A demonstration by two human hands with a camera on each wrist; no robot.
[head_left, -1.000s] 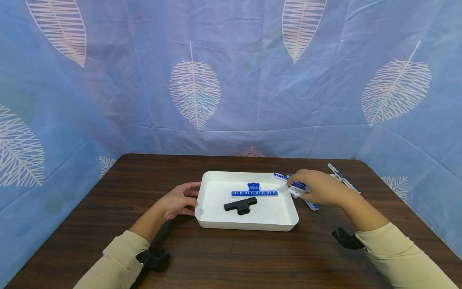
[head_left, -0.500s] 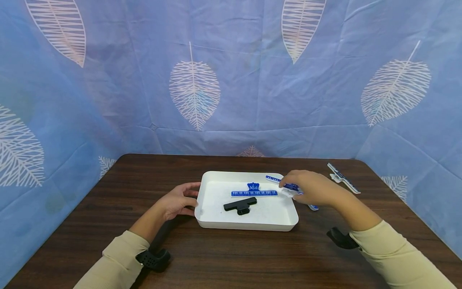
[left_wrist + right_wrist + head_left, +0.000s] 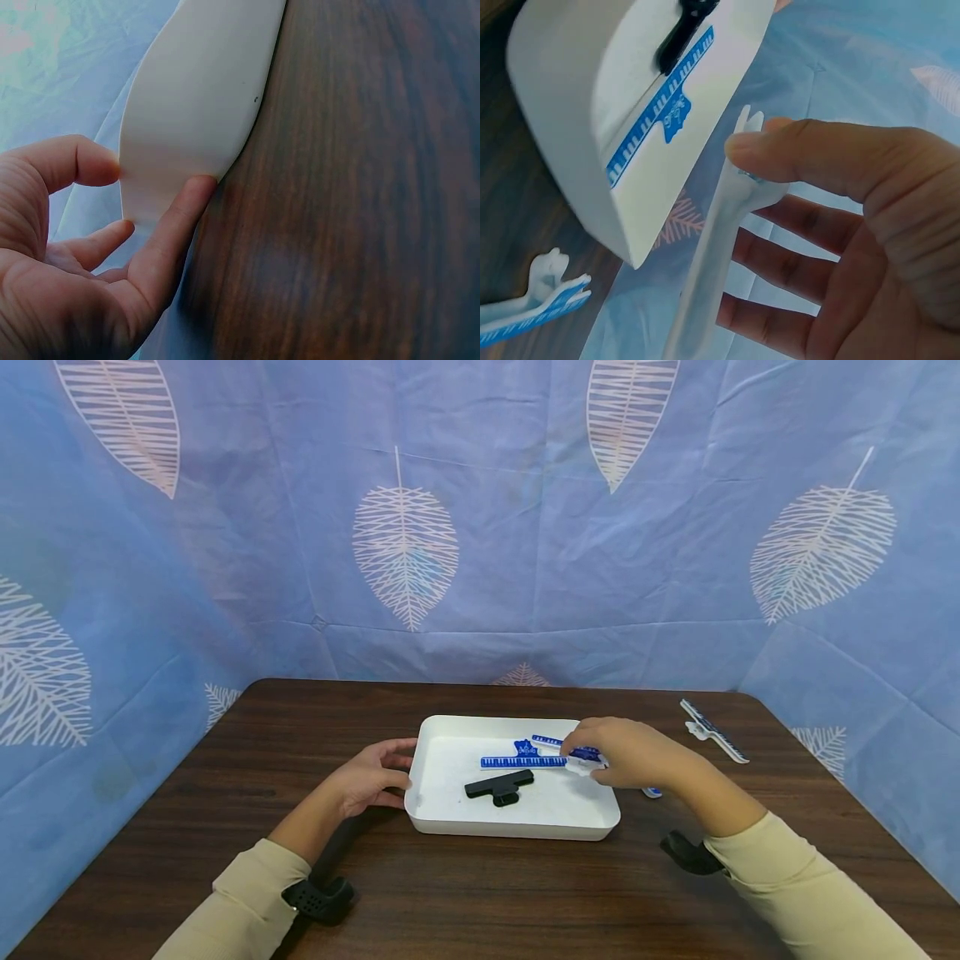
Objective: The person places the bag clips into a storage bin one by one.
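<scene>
- While the person's sleeves are lying nearest on the dark wooden table (image 3: 480, 893), the left hand (image 3: 371, 779) is resting against the left wall of the white tray (image 3: 450, 822); the left wrist view is showing the thumb and a finger touching that wall, loosely curved rather than clamped round it.
- Inside the tray, a black clip (image 3: 498, 787) is lying toward the front and a blue piano-key clip (image 3: 527, 760) is lying just behind it, so two clips are looking already placed.
- Over the tray's right part, the right hand (image 3: 626, 753) is holding a third clip, the blue-and-white clip (image 3: 558, 745); the right wrist view is showing the thumb pressing its white handle against the fingers (image 3: 810, 225), so the hand is gripping it. I am judging this clip to be mid-transfer, above the tray and not yet set down.
- Just beside the tray's right edge, partly hidden under the right wrist, another blue clip on the table (image 3: 651, 792) is waiting outside the tray.
- Farther back, well apart near the right corner, a white-and-blue clip (image 3: 712, 731) is also lying outside, so by my reading two clips are remaining.
</scene>
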